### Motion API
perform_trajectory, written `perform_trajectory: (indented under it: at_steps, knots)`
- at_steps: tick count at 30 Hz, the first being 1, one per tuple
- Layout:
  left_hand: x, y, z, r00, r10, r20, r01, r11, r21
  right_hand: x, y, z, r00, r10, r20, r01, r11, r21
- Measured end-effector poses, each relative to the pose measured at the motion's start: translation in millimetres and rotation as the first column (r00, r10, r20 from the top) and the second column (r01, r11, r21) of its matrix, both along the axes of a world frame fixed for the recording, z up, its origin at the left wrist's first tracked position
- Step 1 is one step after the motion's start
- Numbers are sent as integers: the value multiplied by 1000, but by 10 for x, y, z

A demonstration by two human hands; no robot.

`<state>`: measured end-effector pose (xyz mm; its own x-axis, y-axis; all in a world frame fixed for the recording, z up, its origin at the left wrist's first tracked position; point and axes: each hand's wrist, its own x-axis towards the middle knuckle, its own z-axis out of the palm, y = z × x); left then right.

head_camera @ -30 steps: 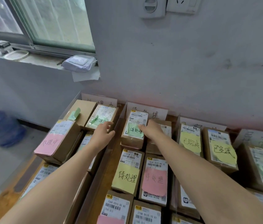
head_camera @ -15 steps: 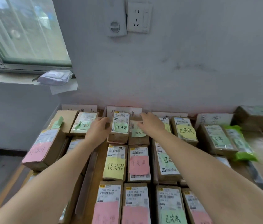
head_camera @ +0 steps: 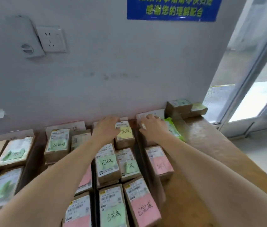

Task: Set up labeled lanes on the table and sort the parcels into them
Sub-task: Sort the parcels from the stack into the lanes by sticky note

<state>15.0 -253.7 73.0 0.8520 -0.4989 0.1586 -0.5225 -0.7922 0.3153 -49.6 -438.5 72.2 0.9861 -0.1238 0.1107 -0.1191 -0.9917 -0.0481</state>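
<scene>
Located yellow-noted parcel (head_camera: 124, 135) at the 12 o'clock end of the lane beneath the left forearm, last in its row, close under the wall (head_camera: 129, 71). Judged its long axis to run 12 to 6, in line with the lane and both forearms.

Found left hand (head_camera: 106, 127) on the parcel's 9 o'clock side, palm down, fingers straight and spread over its far left corner; gripping nothing. Found right hand (head_camera: 153, 125) at the parcel's 3 o'clock, across the dark gap between lanes, fingers relaxed and laid over a parcel of the next lane (mostly hidden beneath the palm), fingertips reaching the white lane card (head_camera: 161, 113) against the wall; no grasp seen there either.

Rated the left hand the nearer: touching, where the right lies just beside. Placed the parcel, therefore, between the two hands.

Noted green soft packet (head_camera: 174, 131) just at 3 o'clock of the right hand, and stacked boxes (head_camera: 179, 106) at the far corner of the wooden surface (head_camera: 214, 154).

Assessed the next move as squaring the row's end: probably a short push along the 12-to-6 axis, best taken by the left hand. Flagged risk of shunting the neighbour at 6 o'clock.
</scene>
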Motion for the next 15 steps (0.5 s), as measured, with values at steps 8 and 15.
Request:
perform_trajectory:
  at_steps: [8,15]
  knots:
    - [-572,-1893,29,981,-171,94,170,985,13,-822,-1893,116,994,-98,53,99,995,-13]
    - [-718,-2863,90,960,-224,171,214,974,73,-989,-2872,66,995,-101,15,101,994,35]
